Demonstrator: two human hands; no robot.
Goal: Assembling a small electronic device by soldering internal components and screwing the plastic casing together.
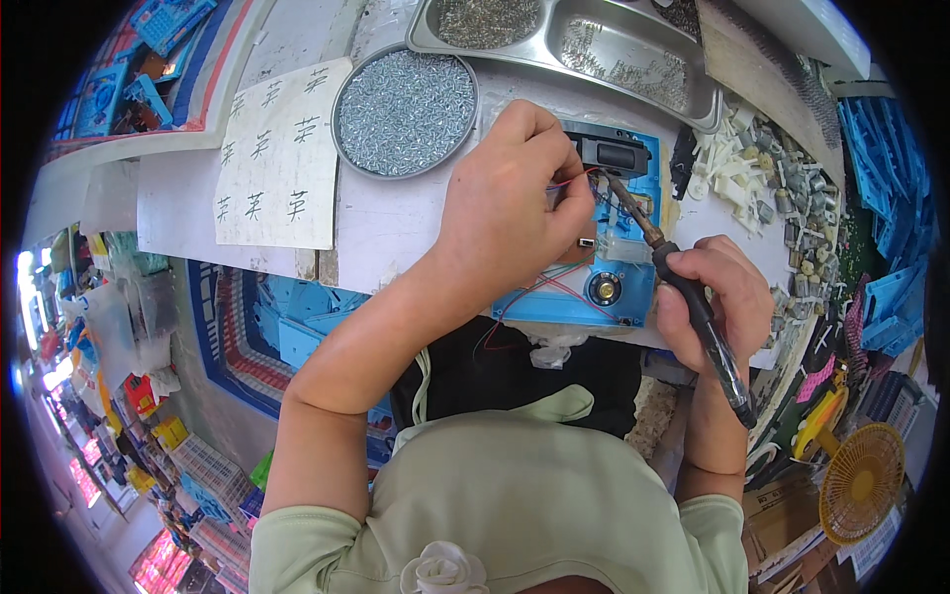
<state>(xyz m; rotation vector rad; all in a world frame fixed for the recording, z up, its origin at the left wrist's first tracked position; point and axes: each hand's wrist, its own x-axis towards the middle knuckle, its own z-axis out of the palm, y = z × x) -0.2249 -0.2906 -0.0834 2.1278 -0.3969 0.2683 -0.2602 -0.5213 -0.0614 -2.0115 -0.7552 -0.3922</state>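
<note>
A blue plastic housing (638,300) lies before me with a black block (616,155) in its far end and a round metal-centred part (604,288) near its front. Thin red, green and dark wires run across it, and some loop over its near left edge. My left hand (517,193) is closed in a pinch on a thin red wire (566,182) just over the housing. Gripped by its black handle, a soldering iron (699,309) is in my right hand (737,287). The iron's tip points up and left, close to the wire end beside the black block; contact is unclear.
A round dish of small metal pins (406,114) and a steel compartment tray (554,59) stand beyond my hands. White plastic pieces (732,163) and small metal parts are heaped at right. A handwritten sheet (277,163) lies left; a blue crate (223,327) sits below the table edge.
</note>
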